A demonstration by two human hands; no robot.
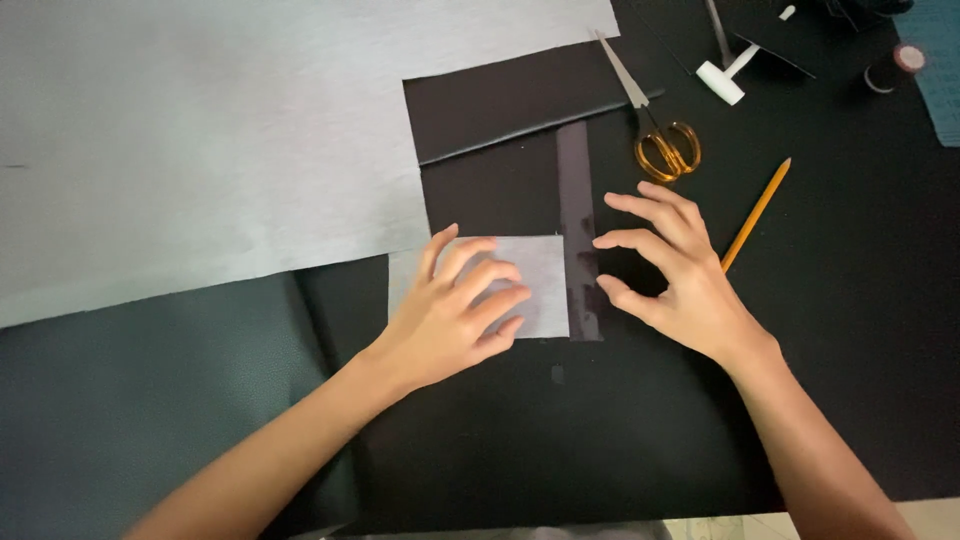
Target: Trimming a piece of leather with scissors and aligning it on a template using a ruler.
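Grey fabric sheet (200, 140) covers the far-left of the desk (860, 330), laid flat, its lower edge running just above dark green leatherette (150, 380) that fills the near-left.

Left hand (455, 320): fingers spread and pressed flat on a small pale grey rectangle (540, 280), pinning it down. Nothing gripped. The rectangle lies on black material (500, 180), its right edge touching a glossy dark strip (578, 200) that runs away from me toward a folded black edge.

Right hand (670, 270): open, fingers curled, thumb tip at the strip's lower end, forefinger tip near its right edge. Pinching nothing that I can see; whether the thumb touches the strip, I cannot tell.

Step in hand, as I judge it: lining up the pale rectangle against the strip and holding it steady. Next move likely calls for steady downward pressure from the left while the right works along the strip's edge without shifting the alignment.

Further right: scissors with orange handles (660, 135) lie beyond my right hand, blades pointing away. A yellow pencil (757, 213) lies just beside the right hand. At the far edge, a small white mallet-shaped tool (725, 78) and a dark spool with a pinkish top (893, 68).

Desk surface is matte black. Room beyond is not visible; a pale sliver of floor (920, 515) shows near-right.
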